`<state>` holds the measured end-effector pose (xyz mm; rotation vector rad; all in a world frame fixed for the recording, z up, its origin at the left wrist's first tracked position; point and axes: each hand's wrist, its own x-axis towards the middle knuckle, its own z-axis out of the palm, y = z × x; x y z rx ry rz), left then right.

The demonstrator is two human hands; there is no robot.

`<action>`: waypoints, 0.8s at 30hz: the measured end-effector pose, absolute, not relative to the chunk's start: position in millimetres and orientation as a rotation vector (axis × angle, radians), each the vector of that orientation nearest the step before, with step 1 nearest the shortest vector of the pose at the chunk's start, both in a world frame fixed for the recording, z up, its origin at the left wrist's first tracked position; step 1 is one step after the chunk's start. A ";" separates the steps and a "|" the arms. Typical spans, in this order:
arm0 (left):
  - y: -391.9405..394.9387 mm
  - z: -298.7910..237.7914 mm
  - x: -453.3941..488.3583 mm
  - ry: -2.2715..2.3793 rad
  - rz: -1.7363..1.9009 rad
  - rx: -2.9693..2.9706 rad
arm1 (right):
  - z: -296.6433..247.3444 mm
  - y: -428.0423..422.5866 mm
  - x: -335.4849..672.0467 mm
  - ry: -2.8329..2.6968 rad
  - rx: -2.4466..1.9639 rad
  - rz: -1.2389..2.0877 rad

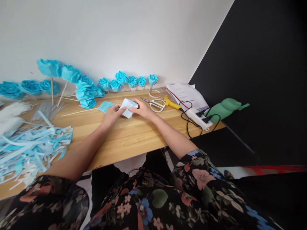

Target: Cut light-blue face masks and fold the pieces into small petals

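Observation:
Between both hands is a small stack of pale blue paper squares, held above the wooden table. My left hand pinches its left edge between thumb and fingers. On the other side my right hand grips the right edge the same way, thumb on top. A brighter blue paper piece lies on the table just behind my left hand. Scissors with white handles rest close to the right of my right hand. The undersides of the stack and some fingertips are hidden.
Blue paper flowers on sticks lean along the wall. Paper strips heap up at left. At right are a tape ring, a yellow glue gun, printed sheets, a corded power strip and a green object.

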<state>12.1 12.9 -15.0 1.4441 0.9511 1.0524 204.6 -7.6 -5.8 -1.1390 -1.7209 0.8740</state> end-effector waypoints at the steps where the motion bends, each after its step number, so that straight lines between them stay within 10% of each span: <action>1: 13.1 -15.8 12.5 0.940 1.068 1.409 | -5.9 -7.6 204.3 -1.733 -1.138 0.863; 24: 14.7 -16.1 9.8 0.995 1.054 1.484 | -9.8 -5.6 201.7 -1.632 -1.093 0.893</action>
